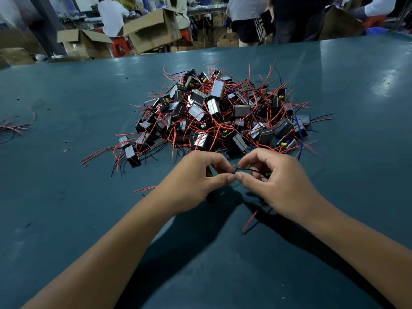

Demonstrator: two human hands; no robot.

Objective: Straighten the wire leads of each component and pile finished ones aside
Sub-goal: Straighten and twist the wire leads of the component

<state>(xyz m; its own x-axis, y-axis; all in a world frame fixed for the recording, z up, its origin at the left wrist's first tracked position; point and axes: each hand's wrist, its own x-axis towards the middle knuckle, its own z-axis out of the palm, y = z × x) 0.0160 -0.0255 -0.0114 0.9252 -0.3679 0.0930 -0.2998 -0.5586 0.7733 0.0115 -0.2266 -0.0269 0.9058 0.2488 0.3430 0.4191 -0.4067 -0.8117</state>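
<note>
Far left edge of the teal surface (66, 219): a few loose wires (13, 127). Centre, beyond the hands: heap of components (214, 112), red and black leads tangled. Left hand (196, 177), grip pinched on a black wire (247, 169), thumb tip meeting the right thumb. Right hand (278, 181) pinches the same wire. A red lead (250, 220) hangs below the right hand.

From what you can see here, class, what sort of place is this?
Probably an electronics assembly workshop: a heap of small wired components lies on a wide green worktable, with open cardboard boxes and other workers behind.
</note>
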